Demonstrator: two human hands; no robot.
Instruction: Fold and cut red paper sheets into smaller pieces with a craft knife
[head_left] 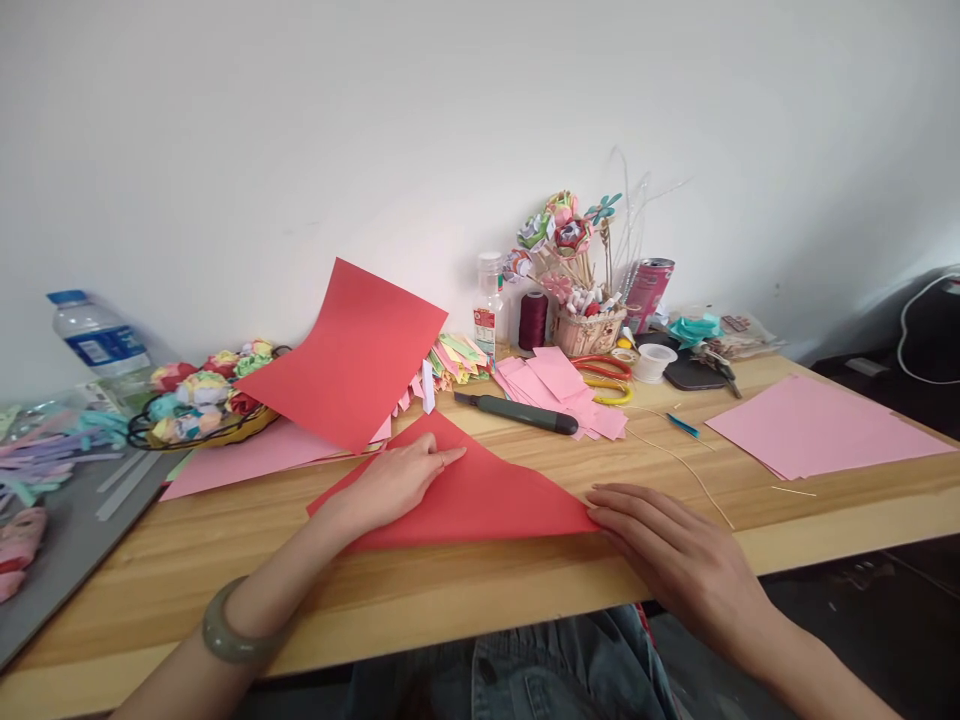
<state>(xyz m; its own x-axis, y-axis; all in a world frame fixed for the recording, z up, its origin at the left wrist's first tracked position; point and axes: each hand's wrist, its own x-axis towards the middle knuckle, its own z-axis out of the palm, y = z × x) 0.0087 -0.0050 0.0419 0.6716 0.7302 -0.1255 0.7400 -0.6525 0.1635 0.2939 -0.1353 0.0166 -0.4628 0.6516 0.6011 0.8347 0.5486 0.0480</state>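
A red sheet of paper (pixel 487 495), folded over into a rough triangle, lies near the table's front edge. My left hand (pixel 409 475) rests on its left part, index finger stretched out across the paper and the other fingers loosely bent. At the paper's right corner is my right hand (pixel 667 545); its fingers lie close together over the tip, with the thumb hidden underneath. Behind my left hand another red sheet (pixel 349 355) leans, slightly curved, over pink sheets (pixel 247 460). A dark-handled craft knife (pixel 525 412) lies just beyond the folded paper.
Small pink slips (pixel 559 385) and red-handled scissors (pixel 604 367) lie behind the knife. A flower basket (pixel 589 330), thread spool (pixel 533 320) and glass bottle (pixel 489 305) stand by the wall. Pink paper (pixel 821 430) is at right. At left are a flower-filled basket (pixel 214 432) and plastic bottle (pixel 101 335).
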